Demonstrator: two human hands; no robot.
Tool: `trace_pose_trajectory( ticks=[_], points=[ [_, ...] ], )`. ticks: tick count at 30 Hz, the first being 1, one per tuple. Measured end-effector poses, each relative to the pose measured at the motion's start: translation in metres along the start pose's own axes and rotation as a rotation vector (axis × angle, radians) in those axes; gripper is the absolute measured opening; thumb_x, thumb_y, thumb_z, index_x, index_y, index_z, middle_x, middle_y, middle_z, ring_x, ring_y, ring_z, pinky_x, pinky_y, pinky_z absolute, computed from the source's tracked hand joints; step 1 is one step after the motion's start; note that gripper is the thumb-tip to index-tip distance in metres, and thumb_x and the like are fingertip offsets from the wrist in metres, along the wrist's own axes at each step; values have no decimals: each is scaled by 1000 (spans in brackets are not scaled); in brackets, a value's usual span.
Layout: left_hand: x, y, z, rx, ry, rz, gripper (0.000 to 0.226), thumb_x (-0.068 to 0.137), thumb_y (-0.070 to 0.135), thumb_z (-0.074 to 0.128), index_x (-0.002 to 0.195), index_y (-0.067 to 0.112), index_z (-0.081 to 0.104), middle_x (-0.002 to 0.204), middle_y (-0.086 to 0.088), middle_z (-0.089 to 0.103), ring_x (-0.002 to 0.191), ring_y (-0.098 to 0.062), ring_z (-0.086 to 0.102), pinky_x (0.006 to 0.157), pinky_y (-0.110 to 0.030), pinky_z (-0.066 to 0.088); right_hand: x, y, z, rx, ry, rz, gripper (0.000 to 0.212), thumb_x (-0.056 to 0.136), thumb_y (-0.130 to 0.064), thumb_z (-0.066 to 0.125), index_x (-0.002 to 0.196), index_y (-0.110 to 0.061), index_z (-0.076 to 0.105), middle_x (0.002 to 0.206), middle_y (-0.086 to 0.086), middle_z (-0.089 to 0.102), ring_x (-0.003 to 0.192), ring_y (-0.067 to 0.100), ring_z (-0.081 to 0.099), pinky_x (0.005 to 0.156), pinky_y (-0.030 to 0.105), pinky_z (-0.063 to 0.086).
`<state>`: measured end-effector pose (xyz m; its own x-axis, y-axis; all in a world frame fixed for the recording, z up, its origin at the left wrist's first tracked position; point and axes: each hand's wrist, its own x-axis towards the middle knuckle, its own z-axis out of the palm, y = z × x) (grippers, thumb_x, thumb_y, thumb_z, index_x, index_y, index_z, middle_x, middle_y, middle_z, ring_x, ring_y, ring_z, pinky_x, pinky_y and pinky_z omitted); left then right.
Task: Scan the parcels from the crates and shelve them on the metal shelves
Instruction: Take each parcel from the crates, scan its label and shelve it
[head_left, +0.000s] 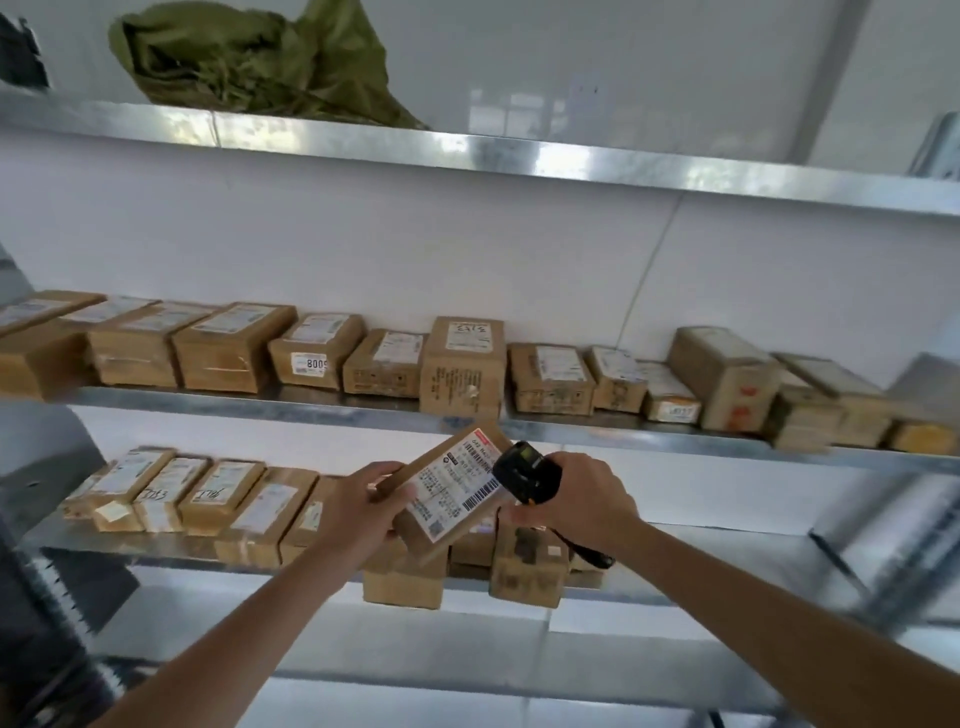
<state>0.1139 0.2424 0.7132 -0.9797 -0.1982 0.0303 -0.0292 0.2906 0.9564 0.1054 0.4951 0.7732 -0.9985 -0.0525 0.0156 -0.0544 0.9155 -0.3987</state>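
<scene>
The left hand (358, 506) gripped a flat brown parcel (447, 493) by its left edge, fingers curled round it, and held it tilted in the air in front of the metal shelves (519, 156), with its white label and barcodes facing the camera; the right hand (576, 499) was wrapped round a black handheld scanner (527, 470), whose head sat just beside the parcel's upper right corner, close to the barcode; a dark strap or cord hung from the scanner below the wrist; both bare forearms reached up from the lower edge of the view.

Behind the hands, the lower shelf (156, 540) carried a row of small cardboard boxes (208, 493) with white labels, some marked by hand, though the writing was too blurred to read; the middle shelf (311, 405) bore a longer line of brown boxes (462, 364), most lying flat and one standing taller near the middle; on the top shelf lay a crumpled green sack (260, 62); a white wall (571, 249) stood behind the shelves; a dark object at the far left was too blurred to make out.
</scene>
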Motion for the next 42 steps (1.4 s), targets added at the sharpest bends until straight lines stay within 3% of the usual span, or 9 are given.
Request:
trace_pose_trajectory(
  ticks=[5,14,30,42],
  points=[
    [5,18,33,100,-9,83,16,89,31,74,103,33,67,99,1,76,86,-17,74,68,-42,64,-26,38,-33,-216,-1,108,73,60,-78,82,108,-27,58,90,-11,61,83,9,59,79,31,53],
    [8,53,81,192,-19,165,16,90,34,72,104,34,63,104,3,71,95,-25,71,79,-47,63,-54,84,-71,-427,30,189,82,59,-76,83,116,-24,54,104,-7,62,97,17,60,84,33,46],
    [6,73,120,212,-41,157,30,90,36,72,117,27,63,107,-5,73,96,-28,71,78,-49,62,-73,110,-85,-502,63,239,88,60,-75,84,120,-22,48,109,-4,60,100,18,56,89,34,44],
    [5,75,132,175,-83,137,26,90,36,73,113,30,62,106,-3,73,95,-27,71,75,-49,63,-75,118,-88,-476,43,277,87,61,-74,83,121,-22,48,104,-6,54,95,16,51,92,34,45]
  ],
)
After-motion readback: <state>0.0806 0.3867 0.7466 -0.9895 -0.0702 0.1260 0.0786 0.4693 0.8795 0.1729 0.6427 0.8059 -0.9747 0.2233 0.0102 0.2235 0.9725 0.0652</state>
